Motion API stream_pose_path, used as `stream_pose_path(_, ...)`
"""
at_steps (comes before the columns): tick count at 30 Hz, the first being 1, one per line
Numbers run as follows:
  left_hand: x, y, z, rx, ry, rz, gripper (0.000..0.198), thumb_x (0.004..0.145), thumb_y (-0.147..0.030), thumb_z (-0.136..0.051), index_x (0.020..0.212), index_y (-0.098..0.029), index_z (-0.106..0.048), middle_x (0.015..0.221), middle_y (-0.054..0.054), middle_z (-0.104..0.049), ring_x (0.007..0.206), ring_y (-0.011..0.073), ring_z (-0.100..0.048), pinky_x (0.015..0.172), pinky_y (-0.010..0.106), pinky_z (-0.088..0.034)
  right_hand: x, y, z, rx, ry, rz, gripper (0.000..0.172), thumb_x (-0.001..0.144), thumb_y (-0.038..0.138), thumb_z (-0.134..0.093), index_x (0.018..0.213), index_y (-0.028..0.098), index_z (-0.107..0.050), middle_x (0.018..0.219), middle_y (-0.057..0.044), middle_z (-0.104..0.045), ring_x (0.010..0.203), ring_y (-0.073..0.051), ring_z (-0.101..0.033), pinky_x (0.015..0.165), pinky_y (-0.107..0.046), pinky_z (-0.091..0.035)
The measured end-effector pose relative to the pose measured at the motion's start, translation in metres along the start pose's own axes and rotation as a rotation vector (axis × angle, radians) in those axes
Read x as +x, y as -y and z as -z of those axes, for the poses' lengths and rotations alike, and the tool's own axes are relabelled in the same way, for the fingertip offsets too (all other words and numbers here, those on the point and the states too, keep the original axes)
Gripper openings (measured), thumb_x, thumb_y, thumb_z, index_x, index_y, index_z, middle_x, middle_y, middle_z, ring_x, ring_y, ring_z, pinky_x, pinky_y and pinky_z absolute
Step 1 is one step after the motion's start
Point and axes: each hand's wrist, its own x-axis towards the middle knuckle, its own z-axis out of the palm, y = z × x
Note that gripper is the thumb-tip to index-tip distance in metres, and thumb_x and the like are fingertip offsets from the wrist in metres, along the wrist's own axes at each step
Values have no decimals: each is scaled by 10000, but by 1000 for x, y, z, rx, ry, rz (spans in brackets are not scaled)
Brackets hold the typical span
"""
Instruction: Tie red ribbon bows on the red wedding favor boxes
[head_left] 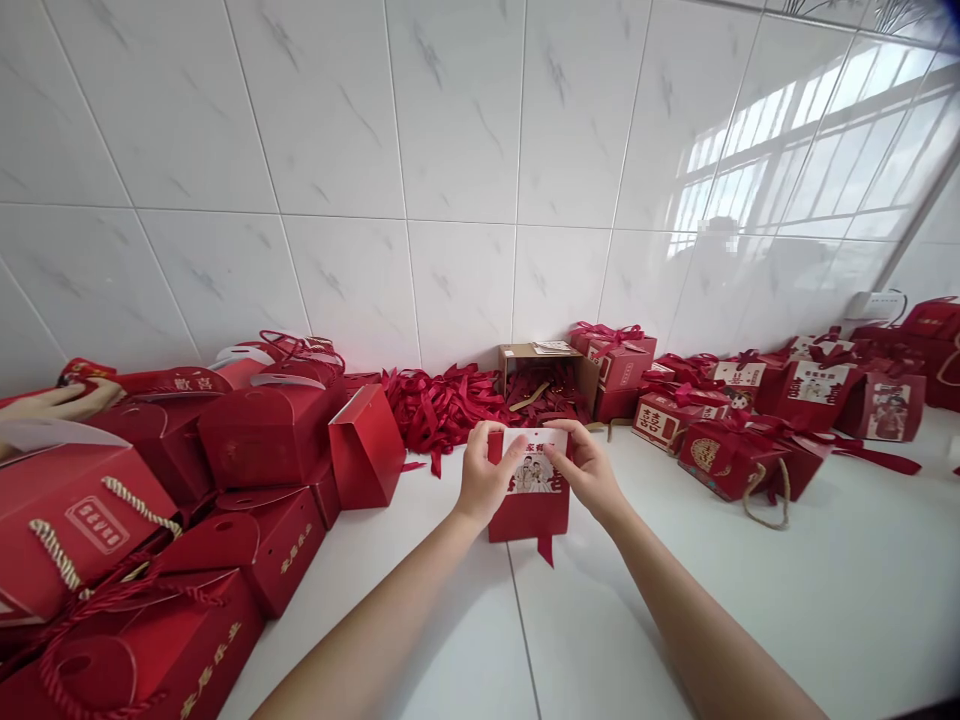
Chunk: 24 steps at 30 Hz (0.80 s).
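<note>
Left hand [486, 480] and right hand [589, 468] are both up on the small red box [529, 515], fingers curled over its top edge, thumbs pressing in on the white card [534, 465] on its front. That's a firm two-handed pinch, one hand at each upper corner. The card shows a printed picture of two figures with red lettering above. A short red ribbon tail [546, 548] hangs below the box's bottom edge.

The box sits upright on the white tiled floor [825, 600], just in front of the open cardboard carton [525, 352], which lies on its side against the wall with ribbons spilling out. Left of the carton, a heap of loose red ribbons [442, 400]; farther left, a stack of larger red boxes with rope handles [262, 435]. Right of the carton, a crowd of small red boxes tied with bows [739, 455], several carrying the same kind of card.
</note>
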Motion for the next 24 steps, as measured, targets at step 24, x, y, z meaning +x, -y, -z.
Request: stream_pose_path(24,-4,-4,3,-103,79,127,264,819,-460,-592,840,-203,-536,701,-31,-556,643,117,-533,613,215,-438,-1,3,-14,224,-88,-164,282,751,438,-710,814,232,-527,724,26,-630,642,-151,-600,598,-271,-507)
